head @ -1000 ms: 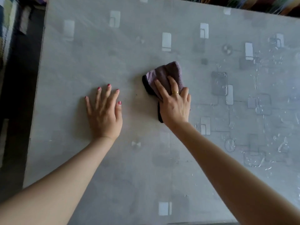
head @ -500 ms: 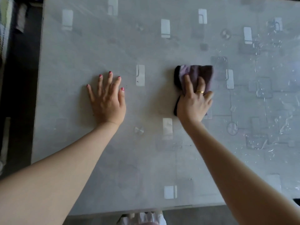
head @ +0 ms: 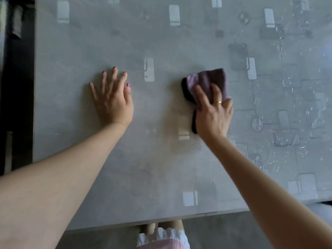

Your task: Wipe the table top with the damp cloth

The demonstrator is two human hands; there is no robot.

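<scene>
A grey table top (head: 161, 168) with pale square and circle patterns fills the view. My right hand (head: 212, 114) presses a folded purple cloth (head: 208, 80) with a dark edge flat against the table, right of centre. The fingers lie on the cloth and its far half sticks out beyond them. My left hand (head: 112, 97) rests flat on the table to the left, fingers spread, holding nothing. Water drops (head: 291, 142) and streaks glisten on the right part of the table.
The table's left edge (head: 35, 105) borders a dark floor with stacked items at the far left. The near edge (head: 161, 222) runs along the bottom, with my legs and a white and pink garment (head: 161, 238) below it.
My right hand slid the cloth from the table's middle toward the right, then slightly nearer to me. My left hand stayed flat in place. The view tilted down toward the near edge.
</scene>
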